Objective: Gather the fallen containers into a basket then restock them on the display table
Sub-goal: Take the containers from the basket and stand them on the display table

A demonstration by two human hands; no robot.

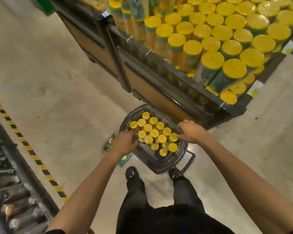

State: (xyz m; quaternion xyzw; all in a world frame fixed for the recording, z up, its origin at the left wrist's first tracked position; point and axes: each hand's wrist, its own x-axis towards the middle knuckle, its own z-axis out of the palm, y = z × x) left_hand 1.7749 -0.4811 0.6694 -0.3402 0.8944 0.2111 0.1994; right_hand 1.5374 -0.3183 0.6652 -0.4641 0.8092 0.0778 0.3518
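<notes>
A dark plastic basket (161, 163) stands on the floor in front of my feet, holding several upright yellow-lidded containers (154, 132). My left hand (123, 143) grips the basket's left rim. My right hand (192, 131) grips its right rim, the fingers curled over the edge beside one lid. The display table (176, 85) rises just behind the basket, packed with many tall yellow-lidded containers (211, 41) standing upright. A small green object (109, 143) shows at my left wrist, too blurred to name.
Beige concrete floor spreads to the left and right of the table. A yellow-black hazard stripe (24, 142) runs diagonally at the left beside a dark shelf of goods (8, 191). The basket's handle (188, 163) hangs down toward my right shoe.
</notes>
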